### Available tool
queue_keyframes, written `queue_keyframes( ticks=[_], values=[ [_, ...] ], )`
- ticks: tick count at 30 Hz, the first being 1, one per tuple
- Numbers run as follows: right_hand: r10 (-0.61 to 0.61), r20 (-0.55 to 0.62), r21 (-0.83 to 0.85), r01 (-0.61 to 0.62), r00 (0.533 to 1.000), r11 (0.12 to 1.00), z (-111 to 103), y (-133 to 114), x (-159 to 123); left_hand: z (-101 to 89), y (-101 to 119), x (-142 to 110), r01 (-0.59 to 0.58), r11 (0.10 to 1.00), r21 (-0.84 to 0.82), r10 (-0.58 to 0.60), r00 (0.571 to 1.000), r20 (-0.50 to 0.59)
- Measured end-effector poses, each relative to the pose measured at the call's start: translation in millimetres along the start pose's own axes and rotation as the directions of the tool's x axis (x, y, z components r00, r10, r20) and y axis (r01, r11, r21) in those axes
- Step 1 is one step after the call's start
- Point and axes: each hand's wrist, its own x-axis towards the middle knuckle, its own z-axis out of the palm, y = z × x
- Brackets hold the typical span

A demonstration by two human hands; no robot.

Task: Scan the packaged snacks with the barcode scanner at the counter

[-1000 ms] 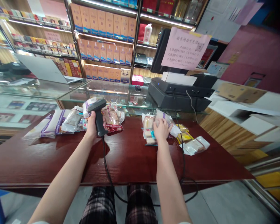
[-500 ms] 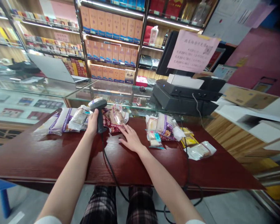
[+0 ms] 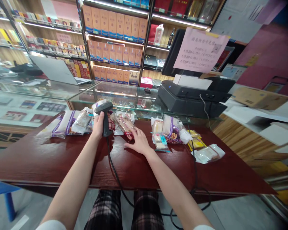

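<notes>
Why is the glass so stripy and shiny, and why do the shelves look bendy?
In the head view, lights make bright streaks on the glass counter; the shelves lean and curve, probably from a wide lens; the table shines softly; the left hand and scanner look sharp.

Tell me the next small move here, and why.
Probably swing the black barcode scanner in the left hand over the wrapped pastry pack. The right hand has its fingertips on that pack, steadying it, and the pack lies right beside the scanner.
</notes>
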Motion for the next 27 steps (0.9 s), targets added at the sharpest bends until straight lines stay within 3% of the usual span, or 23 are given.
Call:
queue_keyframes(
  ticks=[2,5,7,9,11,14,17,20,23,27],
  values=[
    [0.017,0.036,0.004,-0.017,0.999,1.000,3.4,0.3,0.5,0.1,-1.0,0.1,-0.004,1.000,0.000,0.004,1.000,0.005],
    [0.110,-0.014,0.074,-0.108,0.994,0.991,2.0,7.2,3.3,-0.2,-2.1,0.2,-0.002,1.000,0.001,0.002,1.000,0.007],
    [0.182,-0.070,0.214,-0.164,0.981,0.963,-1.9,16.5,6.2,0.1,-2.4,-0.4,0.001,1.000,0.002,-0.001,1.000,0.017],
    [0.305,-0.117,0.429,-0.229,0.945,0.874,-5.5,27.1,9.7,1.1,-2.7,-1.4,0.006,1.000,0.010,-0.007,0.999,0.040],
    [0.453,-0.138,0.663,-0.258,0.881,0.703,-7.5,36.4,13.6,2.5,-3.1,-2.8,0.009,1.000,0.019,-0.011,0.998,0.069],
    [0.617,-0.035,0.925,-0.208,0.787,0.319,-8.5,45.0,18.6,4.7,-3.8,-5.3,0.020,0.999,0.032,-0.024,0.992,0.125],
    [0.656,0.171,0.984,-0.166,0.735,-0.071,-10.4,49.3,21.0,7.2,-3.7,-7.7,0.035,0.999,0.042,-0.041,0.985,0.170],
    [0.628,0.287,0.950,-0.131,0.723,-0.283,-13.8,54.0,21.6,10.6,-2.2,-10.2,0.038,0.997,0.061,-0.048,0.983,0.175],
    [0.610,0.317,0.935,-0.134,0.726,-0.327,-16.3,58.7,22.1,15.4,0.0,-13.5,0.036,0.996,0.085,-0.052,0.980,0.191],
    [0.604,0.290,0.952,-0.158,0.742,-0.263,-15.6,59.5,22.5,24.1,2.7,-21.8,0.068,0.995,0.071,-0.086,0.954,0.287]
  ],
)
